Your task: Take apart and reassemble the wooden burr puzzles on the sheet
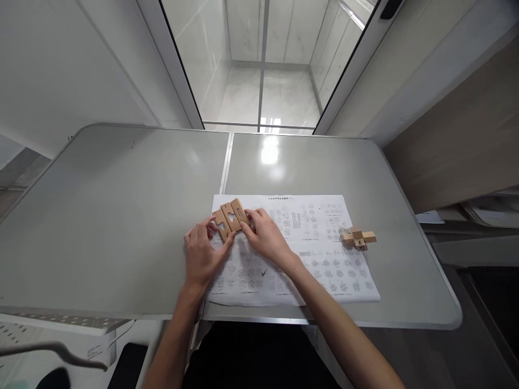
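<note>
Three flat wooden puzzle pieces (231, 218) with cut-out slots lie side by side, tilted, over the upper left corner of a printed instruction sheet (284, 281). My left hand (203, 251) grips their left side, with the thumb at the lower edge and the fingers at the outer edge. From the right, my right hand (265, 232) pinches the rightmost piece between thumb and fingers. Small dark marks show on the pieces, too small to read. To the right, a cross-shaped wooden block puzzle (357, 237) rests across the sheet's right edge.
The grey folding table (121, 216) has a metal seam (226, 162) down its middle. Beyond its far edge is a glass door (263, 65). A dark phone-like object (128, 366) and a cable (60, 348) lie lower left, below table height. Shelves with papers (482, 208) stand at right.
</note>
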The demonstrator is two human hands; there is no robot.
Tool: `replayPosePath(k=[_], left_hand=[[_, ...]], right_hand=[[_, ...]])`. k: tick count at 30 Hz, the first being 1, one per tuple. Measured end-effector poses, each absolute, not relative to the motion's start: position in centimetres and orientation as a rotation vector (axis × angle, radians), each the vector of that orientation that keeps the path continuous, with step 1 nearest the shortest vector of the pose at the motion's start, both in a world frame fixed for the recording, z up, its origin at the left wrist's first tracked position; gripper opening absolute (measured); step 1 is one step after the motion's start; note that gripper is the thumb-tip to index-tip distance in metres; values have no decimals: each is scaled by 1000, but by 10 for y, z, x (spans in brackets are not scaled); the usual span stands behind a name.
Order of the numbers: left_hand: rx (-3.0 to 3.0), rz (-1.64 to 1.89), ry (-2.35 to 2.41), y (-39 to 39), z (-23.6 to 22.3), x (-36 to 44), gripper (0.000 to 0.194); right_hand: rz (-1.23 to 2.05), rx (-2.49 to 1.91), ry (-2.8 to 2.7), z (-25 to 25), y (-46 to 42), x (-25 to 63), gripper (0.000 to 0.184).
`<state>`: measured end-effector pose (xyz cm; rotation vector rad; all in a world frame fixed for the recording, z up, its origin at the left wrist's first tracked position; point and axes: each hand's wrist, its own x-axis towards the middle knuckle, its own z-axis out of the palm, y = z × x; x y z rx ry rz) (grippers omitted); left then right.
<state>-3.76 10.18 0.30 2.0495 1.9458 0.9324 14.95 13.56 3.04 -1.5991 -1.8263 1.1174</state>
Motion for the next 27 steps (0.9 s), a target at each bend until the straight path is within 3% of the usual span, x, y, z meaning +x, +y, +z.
replayPosePath(k=[3,8,14,22,27], left_hand=[[2059,917,1885,101,1,-42,61],[1996,913,1907,102,2,-43,55],[2006,965,1899,101,5,-41,57],[2155,1078,1701,93,17,-34,14],[2243,856,1309,87,29,-14,9]], right_hand=[[1154,-1542,-1800,28,131,157,36],[1253,-1447,-1717,28,116,179,37],[1417,-1401,-1581,37,79,223,29],[1434,-1465,-1070,35,29,278,34],[1561,-1160,-293,25,23,312,36]])
